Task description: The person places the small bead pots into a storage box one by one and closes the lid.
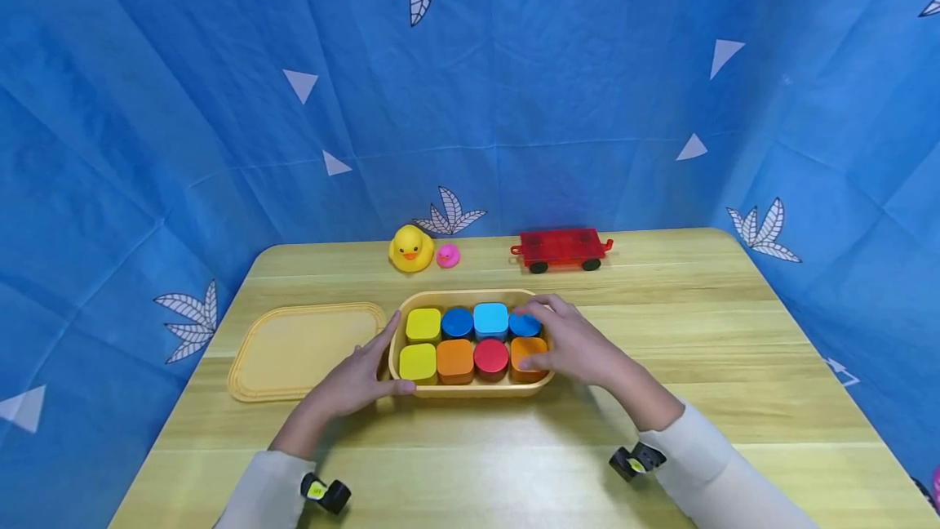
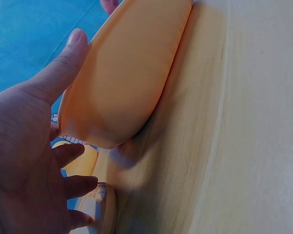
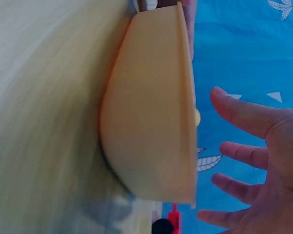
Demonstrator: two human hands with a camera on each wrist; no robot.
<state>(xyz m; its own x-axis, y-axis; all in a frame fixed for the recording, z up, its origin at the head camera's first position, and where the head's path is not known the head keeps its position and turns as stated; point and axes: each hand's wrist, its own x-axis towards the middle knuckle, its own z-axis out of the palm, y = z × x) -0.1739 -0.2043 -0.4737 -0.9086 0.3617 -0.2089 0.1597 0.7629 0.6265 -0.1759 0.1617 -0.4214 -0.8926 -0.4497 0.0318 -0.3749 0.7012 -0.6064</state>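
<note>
A tan oblong tub (image 1: 470, 391) stands on the table with several colourful round and square lids or blocks in it: yellow (image 1: 418, 363), blue (image 1: 457, 322), light blue (image 1: 490, 319), orange (image 1: 455, 359) and red (image 1: 491, 357). My left hand (image 1: 360, 374) rests at the tub's left end, thumb along the front rim, index finger by the end wall. In the left wrist view, its other fingers stand apart from the tub. My right hand (image 1: 573, 341) hovers over the right end with spread fingers, above a blue round piece (image 1: 523, 325) and an orange square one (image 1: 525, 353).
A flat tan lid (image 1: 304, 353) lies left of the tub. Along the back edge stand a yellow rubber duck (image 1: 411, 250), a small pink duck (image 1: 448, 255) and a red toy wagon (image 1: 561, 247). A blue patterned cloth (image 1: 514, 88) hangs behind the wooden table (image 1: 470, 464).
</note>
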